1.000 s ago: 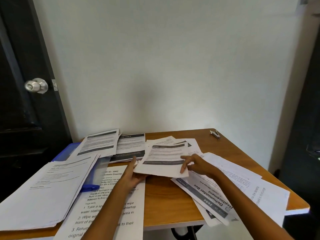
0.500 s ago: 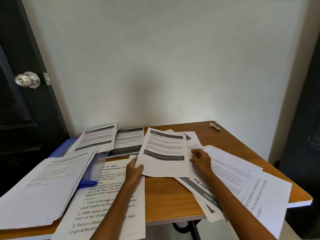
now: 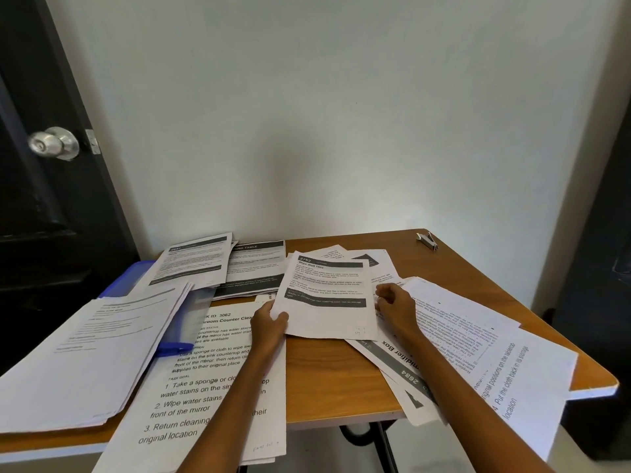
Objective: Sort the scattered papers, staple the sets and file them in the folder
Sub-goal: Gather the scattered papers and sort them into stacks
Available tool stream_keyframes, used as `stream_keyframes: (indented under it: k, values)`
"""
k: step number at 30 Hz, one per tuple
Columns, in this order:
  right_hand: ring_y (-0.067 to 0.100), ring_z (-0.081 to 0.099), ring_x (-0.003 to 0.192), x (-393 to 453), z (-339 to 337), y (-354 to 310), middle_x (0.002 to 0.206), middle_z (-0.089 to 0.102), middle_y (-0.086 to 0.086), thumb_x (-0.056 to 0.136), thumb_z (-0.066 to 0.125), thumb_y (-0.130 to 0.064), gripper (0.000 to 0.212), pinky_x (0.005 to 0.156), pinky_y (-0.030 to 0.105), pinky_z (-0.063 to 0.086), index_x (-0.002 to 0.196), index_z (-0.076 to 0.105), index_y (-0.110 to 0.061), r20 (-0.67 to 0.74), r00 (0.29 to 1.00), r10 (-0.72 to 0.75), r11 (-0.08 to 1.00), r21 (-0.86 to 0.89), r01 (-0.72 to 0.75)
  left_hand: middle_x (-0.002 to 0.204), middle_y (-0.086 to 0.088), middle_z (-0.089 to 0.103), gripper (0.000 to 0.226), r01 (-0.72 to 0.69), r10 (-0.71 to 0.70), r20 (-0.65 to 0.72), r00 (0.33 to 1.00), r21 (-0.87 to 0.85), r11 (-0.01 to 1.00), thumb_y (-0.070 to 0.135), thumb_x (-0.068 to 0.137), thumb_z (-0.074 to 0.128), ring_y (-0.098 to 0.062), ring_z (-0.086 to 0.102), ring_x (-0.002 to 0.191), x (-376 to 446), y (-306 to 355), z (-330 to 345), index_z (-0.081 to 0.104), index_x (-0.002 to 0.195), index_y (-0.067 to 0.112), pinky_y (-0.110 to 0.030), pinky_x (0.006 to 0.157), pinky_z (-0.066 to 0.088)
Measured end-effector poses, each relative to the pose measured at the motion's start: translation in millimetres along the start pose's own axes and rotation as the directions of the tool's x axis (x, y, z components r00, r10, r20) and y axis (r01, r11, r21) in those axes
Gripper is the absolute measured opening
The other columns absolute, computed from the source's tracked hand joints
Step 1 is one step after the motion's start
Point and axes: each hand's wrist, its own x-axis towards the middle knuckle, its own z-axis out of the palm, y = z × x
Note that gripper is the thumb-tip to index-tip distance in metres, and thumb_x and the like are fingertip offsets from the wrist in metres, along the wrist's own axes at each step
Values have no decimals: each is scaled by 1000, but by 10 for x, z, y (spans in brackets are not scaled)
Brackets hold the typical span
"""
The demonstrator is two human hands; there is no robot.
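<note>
Printed papers lie scattered over a wooden table (image 3: 341, 387). My left hand (image 3: 269, 324) grips the lower left corner of a sheet headed "2762 Wipe Wall Tiles" (image 3: 327, 295), lifted a little above the table. My right hand (image 3: 396, 305) is at the sheet's right edge, its curled fingers pinching it. A blue folder (image 3: 129, 278) lies at the left, mostly buried under a white stack (image 3: 85, 353). A small metal stapler (image 3: 426, 240) sits at the far right corner, away from both hands.
Two dark-banded stacks (image 3: 222, 264) lie at the back left. A large-print sheet (image 3: 205, 397) hangs over the near edge under my left arm. More sheets (image 3: 478, 353) overhang the right edge. A dark door with a knob (image 3: 54, 143) stands at the left.
The sheet has come up off the pile and toward me. My left hand shifted to its lower left corner and my right hand moved from on top of it to its right edge.
</note>
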Motion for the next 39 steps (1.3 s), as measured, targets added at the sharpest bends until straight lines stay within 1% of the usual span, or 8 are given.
stream_keyframes:
  k: [6,9,16,18,21,24,31,39]
  values:
    - [1,54,77,1,3,12,95,58,-4,90,56,-3,10,63,9,42,98,57,-9,7,1000,-26,1000,-10,26,122,-12,58,41,-13,13,19,1000,-4,1000,-1,90,46,-20,53,100,18,-22,-19,49,130,4,-32,80,50]
    - [4,56,78,18,3,34,98,61,-1,90,56,-3,11,63,9,43,100,58,-7,5,999,-40,999,-28,41,121,-13,57,42,3,-2,38,999,-41,999,-2,89,45,-23,53,104,44,-57,-29,48,130,6,-36,84,51]
    - [20,62,95,63,13,69,114,63,10,89,58,-7,23,78,27,53,112,58,-5,-29,999,-16,1000,-20,16,121,-12,58,43,94,-87,41,995,-221,971,-4,86,47,-27,56,111,142,-145,-53,50,122,19,-49,92,50]
    - [20,61,95,63,11,71,116,62,10,89,59,-8,25,74,24,52,114,57,-4,-35,999,-17,1000,-6,17,120,-10,59,44,98,-92,35,995,-250,963,-5,87,46,-26,56,110,132,-135,-52,50,123,19,-48,91,51]
    - [23,63,91,70,6,65,114,63,14,89,60,-10,30,59,12,50,118,55,-2,-23,1000,-10,999,31,10,117,-9,58,42,96,-96,13,995,-270,958,-5,88,46,-25,57,108,122,-110,-45,49,123,19,-47,91,51]
    - [19,63,79,69,4,47,107,66,18,89,60,-9,34,54,8,50,120,54,1,2,1000,-3,998,66,3,117,-8,58,42,88,-88,11,996,-264,960,-4,89,47,-25,57,108,123,-105,-45,48,124,19,-45,91,51]
    - [12,66,76,64,-26,30,100,69,11,86,65,-11,33,57,16,55,117,53,-6,53,997,54,980,189,-63,116,-6,54,43,81,-81,12,997,-258,963,-1,92,47,-23,55,107,98,-88,-51,43,131,15,-43,91,51]
    - [17,70,82,64,-49,-15,95,70,8,86,65,-10,34,60,24,57,117,52,-9,94,994,56,949,305,-83,123,-9,54,45,65,-53,59,997,-228,972,1,92,48,-22,54,108,88,-85,-49,41,134,16,-38,85,52]
